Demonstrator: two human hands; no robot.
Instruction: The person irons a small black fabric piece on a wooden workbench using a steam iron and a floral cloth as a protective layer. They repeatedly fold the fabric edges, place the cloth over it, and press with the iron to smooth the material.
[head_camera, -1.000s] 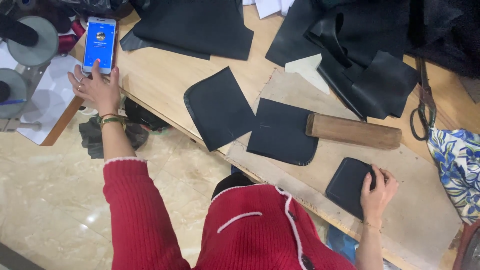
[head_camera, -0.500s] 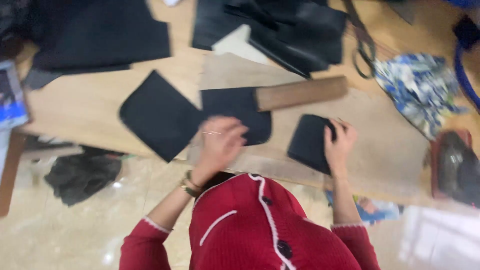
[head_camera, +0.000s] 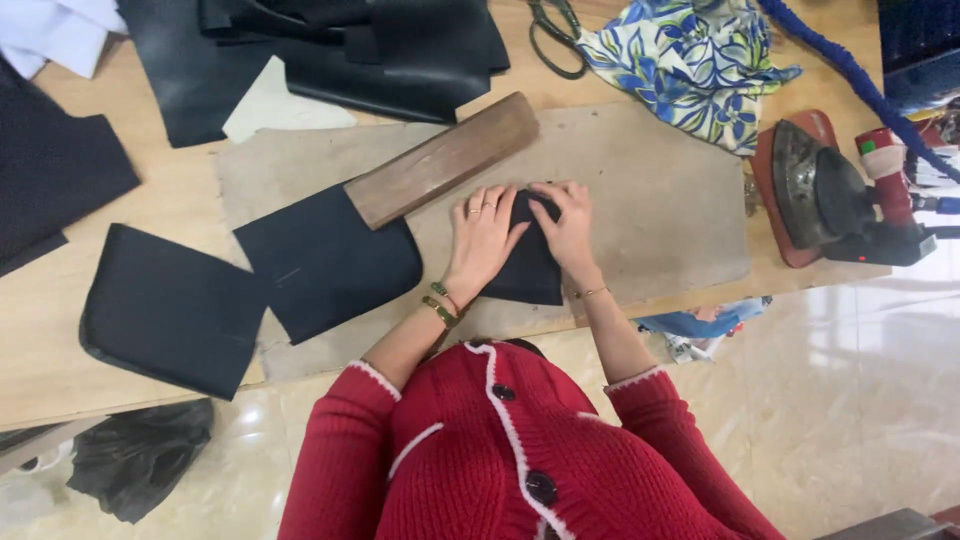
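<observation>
At a wooden table (head_camera: 120, 385), a person in a red cardigan is pressing both hands flat, fingers spread, on a small dark fabric piece (head_camera: 530, 270) at six o'clock on the grey mat (head_camera: 660, 210): left hand (head_camera: 482, 232), right hand (head_camera: 568, 222). It looks light, limp, best taken by its edges.

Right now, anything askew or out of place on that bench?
Nothing spilled or damaged. The wooden block lies diagonally, one end on a dark fabric piece. An iron rests near the table's right edge. Left hand and right hand press the small dark piece flat.
</observation>
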